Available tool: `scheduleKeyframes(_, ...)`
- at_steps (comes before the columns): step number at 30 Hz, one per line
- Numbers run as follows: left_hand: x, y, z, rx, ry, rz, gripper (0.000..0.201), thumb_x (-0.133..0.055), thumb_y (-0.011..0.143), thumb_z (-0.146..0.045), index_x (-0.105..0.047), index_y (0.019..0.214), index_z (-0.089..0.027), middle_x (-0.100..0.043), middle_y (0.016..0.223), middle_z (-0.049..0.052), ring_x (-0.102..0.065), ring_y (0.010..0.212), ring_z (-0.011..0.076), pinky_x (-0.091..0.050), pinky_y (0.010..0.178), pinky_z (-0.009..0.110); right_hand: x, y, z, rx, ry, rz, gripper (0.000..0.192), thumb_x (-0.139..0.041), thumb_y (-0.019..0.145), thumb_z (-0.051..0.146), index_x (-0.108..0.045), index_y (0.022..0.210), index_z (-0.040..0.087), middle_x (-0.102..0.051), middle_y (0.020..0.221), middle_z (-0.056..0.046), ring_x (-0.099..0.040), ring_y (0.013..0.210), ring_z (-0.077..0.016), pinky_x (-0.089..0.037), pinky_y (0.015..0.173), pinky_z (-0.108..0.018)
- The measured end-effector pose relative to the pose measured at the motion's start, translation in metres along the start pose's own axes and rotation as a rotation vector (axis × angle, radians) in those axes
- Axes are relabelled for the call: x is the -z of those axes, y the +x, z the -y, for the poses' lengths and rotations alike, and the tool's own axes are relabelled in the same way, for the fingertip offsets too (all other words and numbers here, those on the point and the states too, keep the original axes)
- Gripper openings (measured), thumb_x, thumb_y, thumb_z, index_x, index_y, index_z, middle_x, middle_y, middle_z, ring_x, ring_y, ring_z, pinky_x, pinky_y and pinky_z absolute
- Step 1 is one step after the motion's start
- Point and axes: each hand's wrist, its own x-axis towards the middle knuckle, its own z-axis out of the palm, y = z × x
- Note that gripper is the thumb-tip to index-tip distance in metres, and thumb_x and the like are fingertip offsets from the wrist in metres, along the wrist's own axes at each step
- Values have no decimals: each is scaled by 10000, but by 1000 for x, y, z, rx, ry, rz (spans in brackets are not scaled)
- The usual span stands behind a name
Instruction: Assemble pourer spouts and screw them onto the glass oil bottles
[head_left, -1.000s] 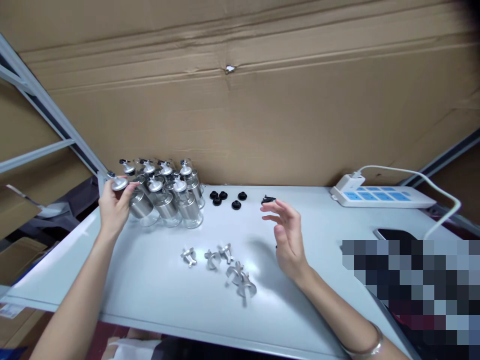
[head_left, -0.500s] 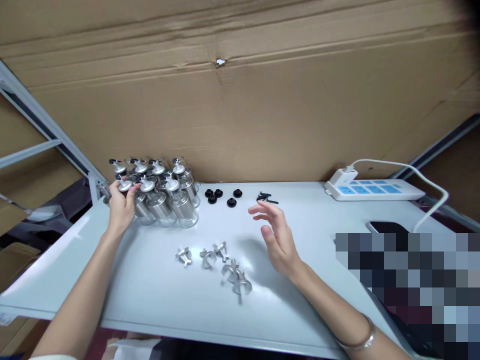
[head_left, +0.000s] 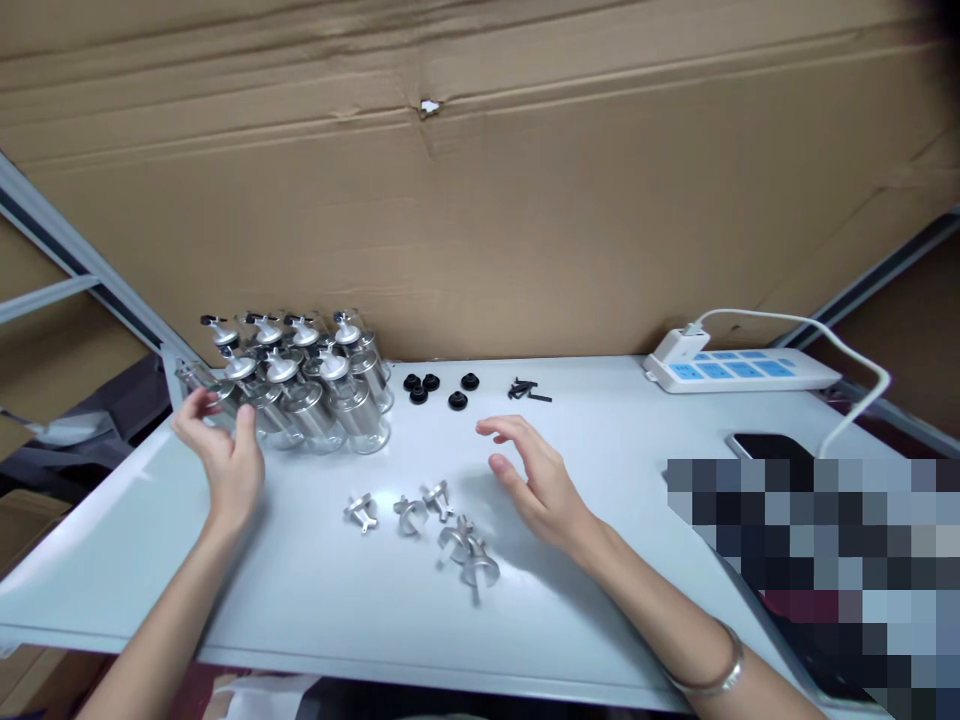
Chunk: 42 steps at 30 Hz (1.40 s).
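Note:
My left hand (head_left: 223, 455) is open, thumb and fingers apart, at the left end of a group of glass bottles (head_left: 358, 415) with metal bands. Silver pour spouts (head_left: 334, 365) top most of them. Behind my left fingers stands a bottle (head_left: 193, 374) partly hidden; I cannot tell whether they touch it. My right hand (head_left: 541, 490) hovers open over the middle of the table, fingers loosely curved and nothing in them. Several loose metal pour spouts (head_left: 411, 515) lie to its left. Beyond it are black stoppers (head_left: 458, 400) and small black tubes (head_left: 540, 397).
A white power strip (head_left: 750, 370) with a plugged-in charger (head_left: 681, 345) and cable sits at the back right. Nearer me lies a phone (head_left: 772, 447) beside a blurred-out patch. Cardboard (head_left: 525, 220) walls off the back of the white table (head_left: 337, 610).
My left hand has let go of the spout-topped bottle in the front row and drawn back down and left, opening. My right hand has shifted slightly left and down. The view has tilted a little.

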Motion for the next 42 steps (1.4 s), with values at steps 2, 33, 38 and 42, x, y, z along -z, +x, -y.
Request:
scheduleKeyframes(2,8,-25,-11,13,-15,106,362,-489,883,-344,-393,1212,-228,-457,1198,86,-483,1117,256,-425,975,443,0,1,5,32,-48,127,292,-456,946,356,-522,1199,227,-637,1132,-116,-605,1062,-248,-527,897,-468)
scheduleKeyframes(33,-62,-88,-102,-195,-443,1168,327,-543,845,-209,-436,1152,-182,-557,1118,102,-555,1030,231,-456,931,399,-18,-14,18,-338,-36,799,1123,-732,702,532,-121,1507,41,-116,1556,-250,-151,1446,-353,-219,1178,-530)
scheduleKeyframes(38,-59,-86,-100,-134,-483,1198,313,-529,853,-227,-433,1146,-175,-559,1103,97,-554,1032,226,-452,928,386,-21,-17,18,-293,-71,800,1060,-689,749,537,-138,1504,36,-147,1553,-251,-164,1446,-342,-214,1180,-528)
scheduleKeyframes(42,-58,-85,-99,-116,-460,1191,283,-518,876,-279,-446,1132,-180,-556,1077,89,-547,1018,225,-439,923,379,-21,-17,17,-290,-47,788,1043,-669,757,558,-129,1514,84,-151,1560,-228,-160,1446,-336,-221,1176,-534)
